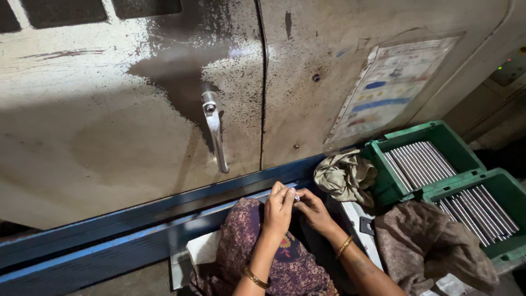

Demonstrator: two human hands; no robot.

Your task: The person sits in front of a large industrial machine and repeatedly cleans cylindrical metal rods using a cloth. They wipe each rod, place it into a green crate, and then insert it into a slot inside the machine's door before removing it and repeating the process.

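Low in the frame, at about six o'clock, the left hand (279, 208) and the right hand (313, 210) meet fingertip to fingertip over the person's lap, which is covered by a purple patterned cloth (257, 246). Between them they pinch a small shiny metal piece (297, 197), which sits at the top of the two hands; both sets of fingers are pressed together around it, and its exact shape is too small to tell. Each wrist carries a gold bangle. Directly above the hands, toward twelve o'clock, stands a stained, cream-coloured machine door (131, 126) with a bright metal handle (215, 131) hanging near its right edge. A blue rail (109, 235) runs along the foot of the door, from eight o'clock up toward the hands. At two o'clock from the hands a crumpled beige rag (344, 176) lies just beside a green crate (438, 137) filled with long steel rods (416, 163). A second green crate (509, 192) with more rods sits at three o'clock, and a brown cloth (433, 241) is heaped against it at four o'clock.
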